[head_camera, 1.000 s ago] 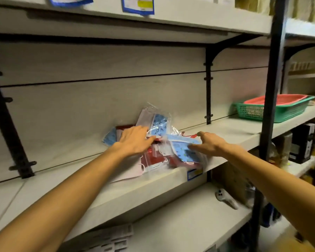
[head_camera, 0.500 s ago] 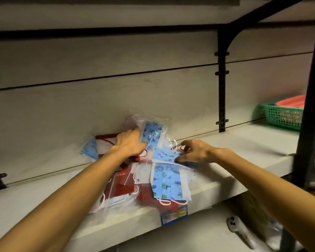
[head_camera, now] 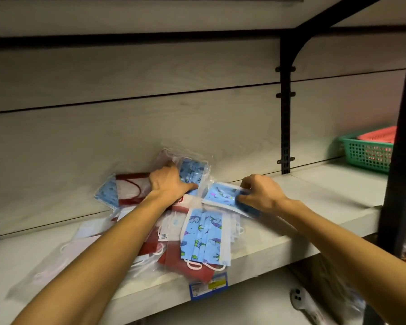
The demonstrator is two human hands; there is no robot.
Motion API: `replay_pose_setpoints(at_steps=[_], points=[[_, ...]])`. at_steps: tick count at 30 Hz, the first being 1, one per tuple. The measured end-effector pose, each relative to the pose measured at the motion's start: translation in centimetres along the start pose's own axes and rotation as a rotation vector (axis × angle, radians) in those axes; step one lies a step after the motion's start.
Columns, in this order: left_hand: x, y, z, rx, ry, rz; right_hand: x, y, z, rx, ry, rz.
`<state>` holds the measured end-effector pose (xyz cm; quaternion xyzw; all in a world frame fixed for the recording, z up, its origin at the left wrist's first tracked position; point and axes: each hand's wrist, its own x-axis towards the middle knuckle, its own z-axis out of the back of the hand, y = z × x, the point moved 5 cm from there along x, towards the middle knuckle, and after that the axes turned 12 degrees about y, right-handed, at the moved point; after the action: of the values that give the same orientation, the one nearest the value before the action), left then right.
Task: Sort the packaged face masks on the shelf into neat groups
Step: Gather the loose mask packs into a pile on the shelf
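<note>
While the pile of packaged masks is lying jumbled on the shelf, against the back panel, both hands are working at its far edge. The left hand is curling its fingers round an upright blue printed pack leaning on the back panel. The right hand is pinching the edge of another blue printed pack, lifting it slightly off the heap. A third blue pack is lying flat at the front, over dark red packs; a fourth blue one is peeking out at the left beside a red-looped pack. Pale pink or white packs are sprawling left under the forearm.

Judgement: the sort is barely beginning; colours are mixing throughout. To do this step well, each hand should be drawing its blue pack clear without dragging the neighbours, since the glossy sleeves are likely sliding on one another. Bare shelf to the right looks like a suitable spot for a blue stack.

Around: a green basket holding a pink one is sitting well apart on the right, a black upright is standing in front of it, and a bracket post is rising behind. The red packs are overhanging the shelf lip above the price label; they could be slipping off.
</note>
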<state>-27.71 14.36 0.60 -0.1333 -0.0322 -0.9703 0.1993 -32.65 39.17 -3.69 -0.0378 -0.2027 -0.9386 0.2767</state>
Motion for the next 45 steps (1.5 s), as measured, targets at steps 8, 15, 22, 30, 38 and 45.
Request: replay_pose_setpoints(at_steps=[8,15,22,30,38,45], points=[[0.3,0.4,0.3,0.097,-0.074,0.016,-1.0,-4.4,0.6,0.338,-0.281,-0.224],[0.6,0.2,2.2,0.169,-0.268,-0.128,-1.1,-4.7,1.0,0.445,-0.341,-0.190],[1.4,0.8,4.4,0.102,-0.399,-0.127,-0.5,-4.1,0.9,0.449,-0.331,-0.154],[1.6,2.5,7.4,0.042,-0.563,-0.209,1.0,-2.7,1.4,0.469,-0.349,-0.050],[-0.3,8.2,9.3,-0.810,-0.525,-0.047,1.3,1.2,3.4,0.697,-0.467,0.096],[-5.2,13.6,11.3,-1.320,-0.412,0.038,-2.0,8.5,5.1,0.901,-0.533,0.228]])
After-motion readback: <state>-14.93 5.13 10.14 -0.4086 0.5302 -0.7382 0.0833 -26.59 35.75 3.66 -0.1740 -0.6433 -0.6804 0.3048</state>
